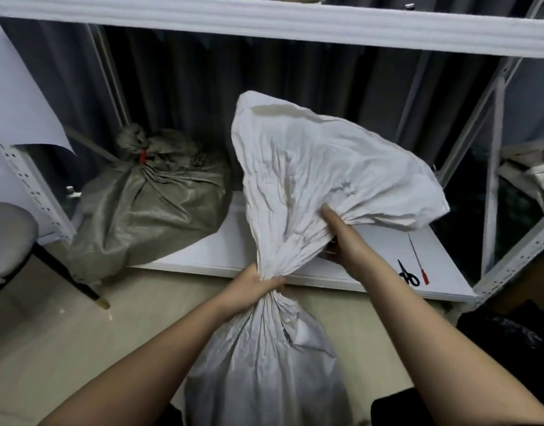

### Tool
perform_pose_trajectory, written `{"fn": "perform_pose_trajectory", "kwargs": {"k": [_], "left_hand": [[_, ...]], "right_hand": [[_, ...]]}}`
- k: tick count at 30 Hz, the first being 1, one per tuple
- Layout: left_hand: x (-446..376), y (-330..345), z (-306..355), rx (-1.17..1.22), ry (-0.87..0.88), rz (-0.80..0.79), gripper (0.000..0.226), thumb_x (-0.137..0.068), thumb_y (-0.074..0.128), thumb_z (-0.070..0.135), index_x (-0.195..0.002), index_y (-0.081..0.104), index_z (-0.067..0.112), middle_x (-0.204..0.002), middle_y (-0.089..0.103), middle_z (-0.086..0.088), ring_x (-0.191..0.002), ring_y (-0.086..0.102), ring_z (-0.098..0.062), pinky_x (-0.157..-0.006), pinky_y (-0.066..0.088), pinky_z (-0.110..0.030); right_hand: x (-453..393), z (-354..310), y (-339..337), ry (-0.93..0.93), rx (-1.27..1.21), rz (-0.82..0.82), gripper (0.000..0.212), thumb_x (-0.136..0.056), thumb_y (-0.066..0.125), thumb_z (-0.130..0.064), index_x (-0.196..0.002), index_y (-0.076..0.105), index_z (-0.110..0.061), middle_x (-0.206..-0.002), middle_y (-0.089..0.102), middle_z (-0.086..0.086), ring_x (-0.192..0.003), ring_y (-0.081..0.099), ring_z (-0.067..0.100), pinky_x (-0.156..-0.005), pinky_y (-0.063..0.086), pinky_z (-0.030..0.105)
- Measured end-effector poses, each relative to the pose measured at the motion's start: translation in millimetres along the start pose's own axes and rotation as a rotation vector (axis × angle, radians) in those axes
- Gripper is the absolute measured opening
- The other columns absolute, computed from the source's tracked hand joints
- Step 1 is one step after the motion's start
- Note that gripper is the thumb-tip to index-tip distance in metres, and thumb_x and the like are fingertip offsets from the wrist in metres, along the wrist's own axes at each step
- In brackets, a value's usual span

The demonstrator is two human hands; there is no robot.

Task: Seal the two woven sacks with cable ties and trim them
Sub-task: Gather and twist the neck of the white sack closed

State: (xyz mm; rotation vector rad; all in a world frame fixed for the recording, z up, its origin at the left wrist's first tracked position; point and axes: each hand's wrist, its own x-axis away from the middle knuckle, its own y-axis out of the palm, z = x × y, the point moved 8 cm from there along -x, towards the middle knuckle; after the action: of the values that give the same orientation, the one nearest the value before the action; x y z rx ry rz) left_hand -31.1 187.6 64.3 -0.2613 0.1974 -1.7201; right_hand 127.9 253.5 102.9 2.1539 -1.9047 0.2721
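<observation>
— Where is the white sack (264, 358) right now?

— On the floor in front of the low white shelf board (295, 265), standing upright. Its neck is bunched tight, and the loose top fans out above, over the board's front edge.

— Who has the neck?

— The left hand (252, 287), fingers clenched round the gathered cloth. The right hand (341, 241) grasps the loose top just above, thumb pressed into the folds.

— And the other one?

— The grey-green sack (148, 207) sits at the board's left end, partly on the floor, with a red tie (142, 157) round its twisted neck.

— Any tools?

— Near the board's right front corner lie black scissors (407, 275) and, just beside them, 1 red cable tie (418, 259), both well apart from the hands.

— Anything else?

— A round stool (9, 238) by the rack's left edge, and dark curtains (264, 81) behind the rack.
</observation>
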Motion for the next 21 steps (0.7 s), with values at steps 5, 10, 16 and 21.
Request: {"fn": "perform_pose_trajectory", "kwargs": {"k": [5,10,16,21], "left_hand": [[-18.1,-23.3,-19.9,0.207,-0.142,0.201,0.013,-0.08,0.069,0.007,-0.074,0.061,0.017,-0.066,0.06,0.0,-0.062,0.055,-0.013,-0.065,0.043,-0.025],[-32.7,-8.8,-29.1,0.531,-0.224,0.031,0.031,-0.082,0.057,-0.007,-0.063,0.045,0.013,-0.044,0.036,0.005,-0.037,0.031,-0.005,-0.04,0.03,-0.018],[-28.7,37.3,-28.9,0.546,-0.411,-0.415,0.048,-0.09,0.042,0.001,-0.048,0.054,0.02,-0.041,0.028,0.004,-0.033,0.024,-0.004,-0.035,0.021,-0.015],[-14.8,55.5,-33.9,0.406,-0.52,-0.574,0.021,-0.083,0.053,0.013,-0.062,0.052,0.014,-0.044,0.048,0.0,-0.034,0.04,-0.007,-0.037,0.033,-0.015]], "right_hand": [[9.3,-7.4,-0.1,-0.516,0.462,0.13,0.038,-0.091,0.056,-0.013,-0.127,0.042,-0.015,-0.124,0.057,0.004,-0.107,0.058,0.017,-0.092,0.046,0.033],[12.9,12.9,29.7,-1.049,1.193,0.189,0.095,-0.067,0.071,-0.009,-0.147,0.02,-0.01,-0.153,0.03,0.008,-0.141,0.024,0.02,-0.109,0.026,0.033],[10.8,15.0,59.8,-1.305,1.477,0.1,0.099,-0.067,0.066,-0.043,-0.148,0.014,-0.018,-0.151,0.019,0.007,-0.144,0.016,0.026,-0.113,0.016,0.046],[17.7,16.5,57.4,-1.423,1.429,0.12,0.031,-0.075,0.073,-0.021,-0.105,0.066,-0.02,-0.143,0.043,-0.001,-0.134,0.041,0.024,-0.111,0.026,0.049]]}}
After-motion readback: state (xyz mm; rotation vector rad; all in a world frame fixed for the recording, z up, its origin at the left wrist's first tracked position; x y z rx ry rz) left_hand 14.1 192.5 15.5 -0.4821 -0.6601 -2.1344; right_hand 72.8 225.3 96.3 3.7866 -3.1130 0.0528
